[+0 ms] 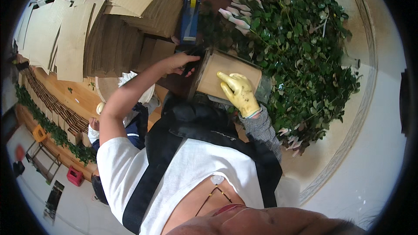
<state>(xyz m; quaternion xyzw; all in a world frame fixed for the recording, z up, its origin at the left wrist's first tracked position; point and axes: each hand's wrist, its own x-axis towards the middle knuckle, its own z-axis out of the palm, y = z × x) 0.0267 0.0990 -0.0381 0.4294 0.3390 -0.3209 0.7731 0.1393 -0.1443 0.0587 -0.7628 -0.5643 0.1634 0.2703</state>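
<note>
Stems (300, 56) heap leafy at my two o'clock. Left hand (182, 63) grips a black object (190, 66); gloved right hand (239, 92) lies half-spread on tan board (212, 70).

White cursive lettering (224, 135), short, on the black apron (187, 122), too small to read surely

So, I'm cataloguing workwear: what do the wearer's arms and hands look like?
The left hand is ungloved, its forearm bare below a short white sleeve. The right hand wears a smudged yellow glove; a grey checked sleeve covers that forearm.
</note>
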